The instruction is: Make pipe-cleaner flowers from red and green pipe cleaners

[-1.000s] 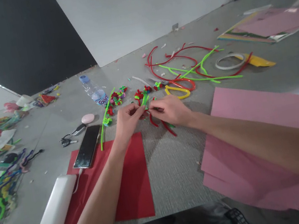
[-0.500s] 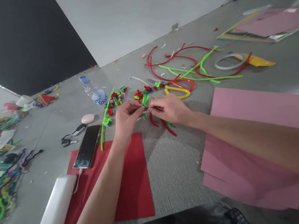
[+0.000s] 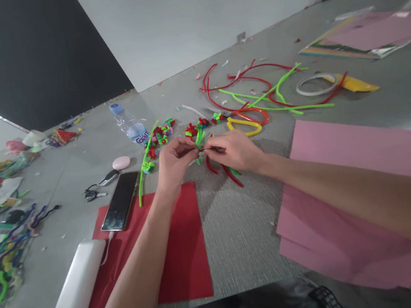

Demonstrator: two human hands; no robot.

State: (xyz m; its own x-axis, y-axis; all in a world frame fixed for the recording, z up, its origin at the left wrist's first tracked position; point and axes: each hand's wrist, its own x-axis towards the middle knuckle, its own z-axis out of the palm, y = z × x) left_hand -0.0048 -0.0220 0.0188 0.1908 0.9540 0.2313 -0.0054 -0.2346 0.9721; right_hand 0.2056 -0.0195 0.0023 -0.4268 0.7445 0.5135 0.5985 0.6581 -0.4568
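My left hand point(image 3: 174, 163) and my right hand point(image 3: 235, 151) meet at mid-table, fingertips almost touching, each closed in a pinch. Between them is a small green and red pipe cleaner piece point(image 3: 200, 145), largely hidden by the fingers. Short red pipe cleaner pieces point(image 3: 233, 176) lie under my right hand, with a bit of green beside them. Just beyond the fingers sit small red and green pipe cleaner knots point(image 3: 190, 130). More of these coloured knots point(image 3: 161, 136) cluster behind my left hand, next to a long green pipe cleaner point(image 3: 141, 181).
Scissors point(image 3: 245, 125) with orange and yellow handles lie behind my right hand, near long red and green pipe cleaners point(image 3: 259, 98). A water bottle point(image 3: 130, 127), phone point(image 3: 121, 202), white power bank point(image 3: 75, 296) and red paper point(image 3: 184, 262) are left; pink paper point(image 3: 351, 177) lies right.
The fingertips have shifted very slightly around the pipe cleaner piece, and a little more green shows between them. Both hands keep their pinch in the same place.
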